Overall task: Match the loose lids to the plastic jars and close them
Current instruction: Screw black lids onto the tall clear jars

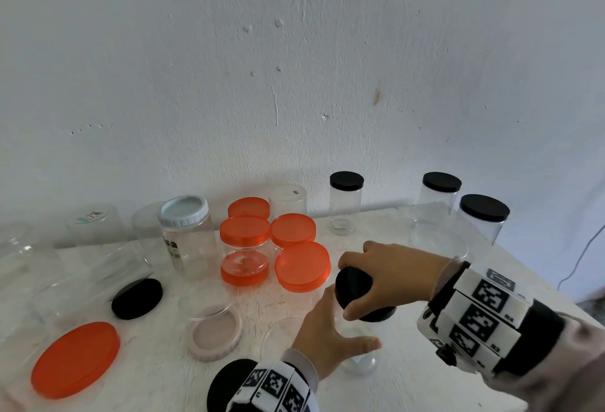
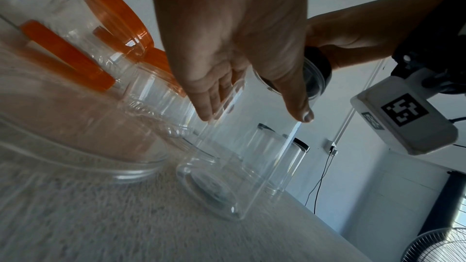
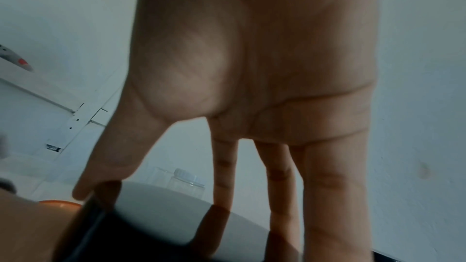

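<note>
A clear plastic jar (image 1: 360, 359) stands near the front of the white table (image 1: 425, 388). My left hand (image 1: 330, 329) wraps round its side, thumb in front and fingers behind. On its mouth sits a black lid (image 1: 353, 287), which my right hand (image 1: 379, 280) grips from above with curled fingers and thumb. The left wrist view shows the left hand (image 2: 252, 105) spanning the jar (image 2: 239, 166), with the lid (image 2: 320, 67) under the right hand (image 2: 353, 33). In the right wrist view my fingers (image 3: 327, 196) reach down onto the lid (image 3: 151, 226).
Orange-lidded jars (image 1: 244, 248) cluster mid-table beside a white-lidded jar (image 1: 185, 235). Loose lids lie at left: orange (image 1: 75, 359), black (image 1: 137, 298), pinkish (image 1: 214, 334). Black-lidded jars (image 1: 483, 218) stand at the back right. Open clear jars (image 1: 95, 225) line the left. The table edge runs along the right.
</note>
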`<state>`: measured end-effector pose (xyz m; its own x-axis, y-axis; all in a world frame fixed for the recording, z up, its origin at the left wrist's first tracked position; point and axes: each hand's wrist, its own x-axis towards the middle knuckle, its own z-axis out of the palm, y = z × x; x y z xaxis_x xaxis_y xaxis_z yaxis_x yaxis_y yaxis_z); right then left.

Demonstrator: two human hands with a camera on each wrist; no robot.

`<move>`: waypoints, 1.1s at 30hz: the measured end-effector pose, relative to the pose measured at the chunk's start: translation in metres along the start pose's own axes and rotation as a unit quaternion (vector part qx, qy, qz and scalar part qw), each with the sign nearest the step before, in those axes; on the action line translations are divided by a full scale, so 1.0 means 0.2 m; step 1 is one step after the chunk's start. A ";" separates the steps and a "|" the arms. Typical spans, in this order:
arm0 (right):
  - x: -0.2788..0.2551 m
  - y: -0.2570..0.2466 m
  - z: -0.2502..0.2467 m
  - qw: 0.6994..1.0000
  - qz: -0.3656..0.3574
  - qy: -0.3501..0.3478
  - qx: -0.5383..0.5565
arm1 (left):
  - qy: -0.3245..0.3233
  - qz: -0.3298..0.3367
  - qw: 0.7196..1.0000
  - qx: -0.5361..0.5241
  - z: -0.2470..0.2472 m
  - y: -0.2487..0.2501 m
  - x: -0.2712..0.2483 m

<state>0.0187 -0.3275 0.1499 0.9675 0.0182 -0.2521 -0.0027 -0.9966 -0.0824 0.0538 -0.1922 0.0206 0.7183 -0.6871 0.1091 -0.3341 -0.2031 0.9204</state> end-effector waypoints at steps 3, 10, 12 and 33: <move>-0.01 0.01 -0.01 0.999 -0.014 -0.031 0.014 | 0.006 -0.001 1.000 -0.002 0.00 0.00 0.00; -0.02 0.05 0.03 0.999 -0.033 0.008 0.023 | 0.007 -0.008 1.000 -0.008 0.01 0.00 0.00; -0.03 0.06 0.06 0.999 -0.032 0.029 0.013 | 0.009 -0.011 1.000 -0.014 0.01 0.00 0.00; 0.02 0.46 0.22 0.947 0.122 0.248 0.163 | -0.026 -0.044 0.999 0.019 -0.01 0.03 0.02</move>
<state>0.0120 -0.4164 0.0980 0.9274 -0.3302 0.1759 -0.2410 -0.8869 -0.3942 0.0563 -0.1956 0.0268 0.7140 -0.7001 0.0077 -0.2946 -0.2905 0.9104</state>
